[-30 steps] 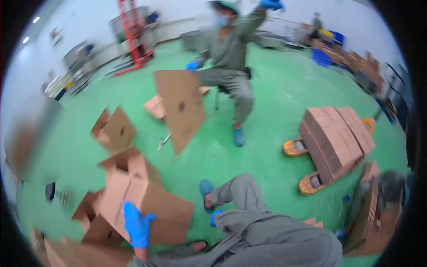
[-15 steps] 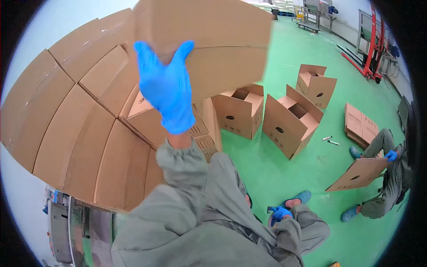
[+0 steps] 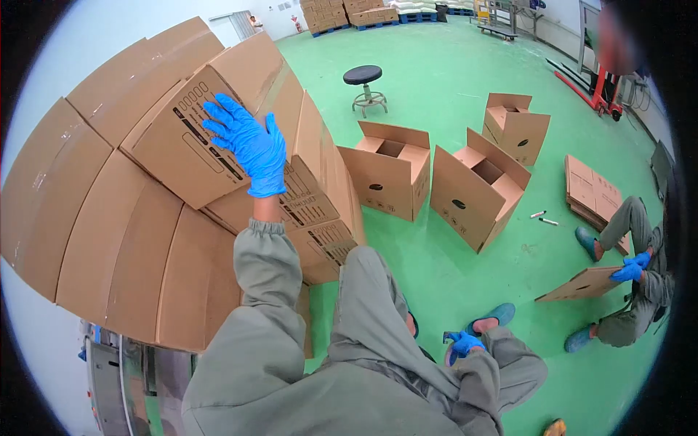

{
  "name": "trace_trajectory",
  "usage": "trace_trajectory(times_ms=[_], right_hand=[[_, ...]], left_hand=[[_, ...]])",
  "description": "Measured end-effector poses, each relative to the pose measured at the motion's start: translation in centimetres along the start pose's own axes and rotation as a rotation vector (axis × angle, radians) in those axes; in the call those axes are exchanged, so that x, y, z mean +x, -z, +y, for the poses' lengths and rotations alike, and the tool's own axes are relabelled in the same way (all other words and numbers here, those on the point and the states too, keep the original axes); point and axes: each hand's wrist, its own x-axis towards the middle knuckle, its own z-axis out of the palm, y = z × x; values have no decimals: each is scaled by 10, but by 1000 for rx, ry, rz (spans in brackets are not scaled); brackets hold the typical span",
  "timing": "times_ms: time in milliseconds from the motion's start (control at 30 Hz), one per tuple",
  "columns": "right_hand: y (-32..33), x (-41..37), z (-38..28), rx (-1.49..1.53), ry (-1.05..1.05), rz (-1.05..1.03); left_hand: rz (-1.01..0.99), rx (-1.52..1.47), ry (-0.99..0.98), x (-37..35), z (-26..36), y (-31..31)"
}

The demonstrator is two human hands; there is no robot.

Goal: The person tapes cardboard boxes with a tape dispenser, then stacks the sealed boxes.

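Note:
My left hand (image 3: 251,149), in a blue glove, lies with fingers spread on the printed end of a closed cardboard carton (image 3: 171,156). That carton rests tilted in view on top of the stacked cartons (image 3: 127,240) at left. Low down near my right knee, my right hand (image 3: 465,344), also gloved in blue, is closed around what looks like a tape dispenser (image 3: 446,338). Most of the dispenser is hidden by the fingers and sleeve.
Open-topped cartons (image 3: 476,192) stand on the green floor ahead, with a round stool (image 3: 363,75) behind. Two markers (image 3: 548,222) lie near a pile of flattened cartons (image 3: 590,190). At right, a seated co-worker holds a cardboard sheet (image 3: 582,285). A red pallet lifter (image 3: 602,94) stands farther back.
The carton that my left hand held up in front of me is now down on the stack at left. My left fingers have spread over its end. The co-worker's cardboard has tilted flatter.

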Motion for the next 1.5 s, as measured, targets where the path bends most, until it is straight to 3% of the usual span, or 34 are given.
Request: trace_trajectory(times_ms=[167, 267, 333, 367, 433, 467, 533, 600, 633, 700, 800, 833, 900, 933, 1033, 1067, 1133, 1167, 1233, 1400, 1467, 1500], right_hand=[[-20, 35, 20, -90, 122, 0], [-6, 13, 3, -57, 147, -4], [-1, 19, 15, -44, 367, 7], [7, 29, 13, -33, 372, 44], [48, -8, 13, 60, 223, 135], [78, -59, -13, 103, 133, 178], [109, -102, -15, 153, 113, 243], [124, -108, 4, 191, 104, 315], [125, -106, 20, 262, 169, 348], [124, -99, 48, 424, 295, 364], [111, -85, 67, 428, 115, 454], [119, -85, 61, 357, -1, 375], [123, -74, 65, 288, -8, 385], [122, -72, 66, 200, -10, 394], [129, -74, 59, 254, -27, 362], [130, -75, 59, 289, -32, 363], [127, -73, 63, 270, -13, 406], [126, -72, 63, 252, 10, 451], [127, -77, 63, 303, 31, 495], [135, -99, 50, 542, 74, 652], [136, -106, 38, 1042, 590, 974], [140, -108, 32, 1219, 659, 954]], left_hand=[[20, -11, -50, 1, -11, -21], [30, -37, -88, -2, -8, -23], [168, 118, -124, -11, 15, -5], [140, 59, -150, -16, 33, 11], [-84, -464, -412, -35, 85, 22], [-98, -504, -424, -46, 112, 16], [-483, -1250, -134, -77, 170, 0], [-1188, -1277, 157, -116, 201, -59], [-979, -1166, -84, -154, 221, -107], [-871, -943, -377, -219, 263, -164], [-1301, -579, -619, -270, 324, -166], [-1303, -582, -632, -290, 340, -183], [-630, -844, -1096, -333, 359, -219], [-647, -840, -1105, -342, 365, -223], [-975, -456, -1348, -351, 399, -239], [-980, -456, -1348, -355, 404, -239], [-1230, -332, -1286, -356, 410, -237], [-1153, -507, -1346, -356, 398, -233], [-1286, -726, -1409, -351, 368, -202], [-1414, -949, -1454, -358, 262, -92], [-1539, -1054, -1298, -367, 217, -48], [-1598, -1100, -1275, -369, 198, -26]])
